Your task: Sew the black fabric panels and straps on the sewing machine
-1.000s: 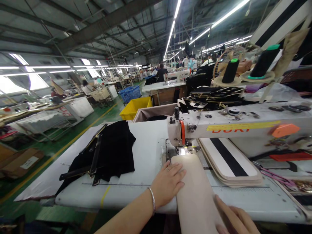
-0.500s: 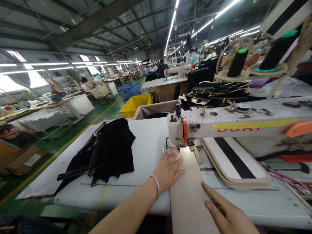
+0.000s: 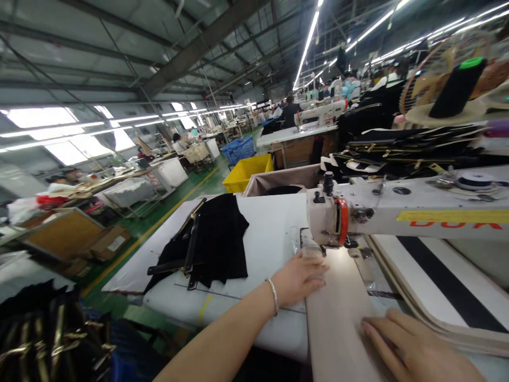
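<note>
A long beige fabric strip (image 3: 338, 318) runs from the front edge of the table up under the presser foot of a white sewing machine (image 3: 397, 207). My left hand (image 3: 300, 278), with a bracelet at its wrist, lies flat across the strip's left edge, fingers stretched toward the foot. Nearer to me, my right hand (image 3: 413, 342) rests on the strip's right edge with its fingers extended and slightly bent; it is a little blurred. Right of the strip, beneath the machine arm, lies a stack of white panels (image 3: 433, 281) with a black stripe and beige borders.
Black fabric pieces with zippers (image 3: 217, 241) lie on the table at left. Behind stand a yellow bin (image 3: 248, 172) and a blue basket (image 3: 238, 150). More black zippered pieces (image 3: 51, 334) are at lower left, and a black thread cone (image 3: 457, 90) stands upper right.
My view has turned left, so the machine and table sit farther right and the lower-left zippered pieces now show. My left fingers lie closer together; both hands stay on the strip.
</note>
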A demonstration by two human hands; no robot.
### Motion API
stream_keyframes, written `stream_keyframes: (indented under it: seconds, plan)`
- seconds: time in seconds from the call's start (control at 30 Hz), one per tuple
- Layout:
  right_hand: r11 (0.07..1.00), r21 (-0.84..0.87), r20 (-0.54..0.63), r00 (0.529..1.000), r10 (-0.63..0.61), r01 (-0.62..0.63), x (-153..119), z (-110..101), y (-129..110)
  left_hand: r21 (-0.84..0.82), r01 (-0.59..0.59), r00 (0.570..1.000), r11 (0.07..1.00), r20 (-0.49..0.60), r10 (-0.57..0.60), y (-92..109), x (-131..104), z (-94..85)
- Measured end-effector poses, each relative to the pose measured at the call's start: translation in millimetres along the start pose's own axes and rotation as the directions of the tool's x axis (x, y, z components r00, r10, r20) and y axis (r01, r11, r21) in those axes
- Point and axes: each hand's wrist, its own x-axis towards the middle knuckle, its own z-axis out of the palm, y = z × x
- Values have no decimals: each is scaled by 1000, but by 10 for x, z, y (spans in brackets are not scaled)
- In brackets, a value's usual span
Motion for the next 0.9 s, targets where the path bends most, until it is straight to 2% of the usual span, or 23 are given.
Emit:
stream_keyframes:
  seconds: [0.03,0.1,0.13,0.17,0.2,0.23,0.27,0.3,0.4,0.47,0.53,0.63,0.7,0.73,0.77,0.83,0.9]
  plan:
    - [999,-29,-8,999,-46,46,112,22,9,-9,32,999,999,-6,-32,-102,-78,-129]
    - [993,-68,-37,995,-95,93,324,88,12,82,216,974,973,-93,-208,-342,-319,-409]
    - [992,-82,-56,994,-98,94,407,128,13,175,353,930,919,-174,-324,-465,-474,-536]
    - [992,-92,-72,993,-96,89,468,169,17,263,487,869,833,-249,-429,-580,-640,-641]
    - [991,-99,-78,992,-94,86,507,209,27,327,581,813,746,-278,-512,-682,-807,-720]
    - [991,-103,-79,992,-93,85,524,245,40,371,629,777,683,-269,-569,-768,-963,-769]
    - [991,-106,-77,993,-91,83,526,274,56,408,635,767,655,-235,-597,-837,-1101,-792]
    - [991,-108,-73,993,-91,83,515,296,73,437,612,778,658,-185,-601,-888,-1215,-798]
    - [990,-113,-64,994,-92,85,475,317,110,483,478,859,734,-82,-505,-984,-1408,-793]
    - [990,-111,-57,994,-96,89,482,302,124,502,423,895,754,-104,-433,-1026,-1444,-845]
    - [990,-106,-58,993,-103,96,531,274,133,517,428,901,741,-184,-392,-1033,-1443,-952]
    - [988,-95,-50,991,-123,117,658,234,131,510,501,863,699,-353,-361,-856,-1400,-1090]
    - [987,-102,-69,989,-129,121,737,227,114,490,499,848,715,-445,-286,-571,-1339,-1067]
    - [987,-110,-86,988,-126,117,766,231,101,478,455,861,751,-451,-235,-396,-1297,-1012]
    - [987,-119,-102,987,-122,110,786,239,86,465,366,901,806,-393,-183,-217,-1248,-933]
    - [987,-126,-115,987,-115,100,802,255,59,369,178,978,912,-165,-124,82,-1119,-738]
    - [987,-123,-105,988,-113,100,800,259,36,270,112,994,956,-39,-105,215,-933,-546]
